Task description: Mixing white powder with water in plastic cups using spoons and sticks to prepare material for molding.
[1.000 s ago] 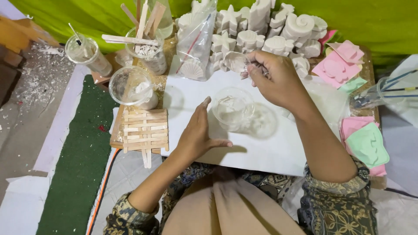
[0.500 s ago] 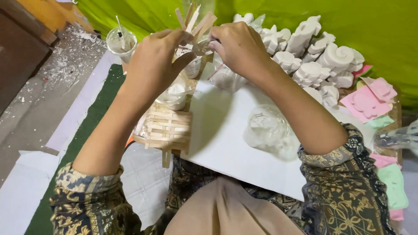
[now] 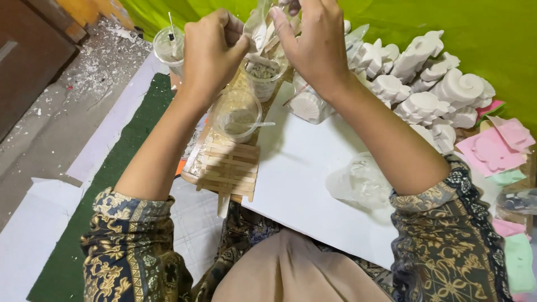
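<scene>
At the bottom of the frame lie the person's lap in tan cloth and two patterned sleeves. Just above them, at centre, a white board lies flat, with a crumpled clear plastic mould on its right part. Left of the board sits a small rack of wooden craft sticks, and just beyond it a clear plastic cup with a spoon resting in it. Left of these runs a green mat.

Toward the top centre both hands are raised together. The left hand has its fingers curled in, pinching the edge of a small clear plastic bag. The right hand meets it from the other side, thumb and fingers closed on the same bag. The bag hangs between the two hands, over a cup of whitish material with wooden sticks in it.

At upper left stands another cup with a thin stick in it. At upper right white plaster figures crowd against a green cloth backdrop, and pink and pale green foam shapes lie along the right edge.
</scene>
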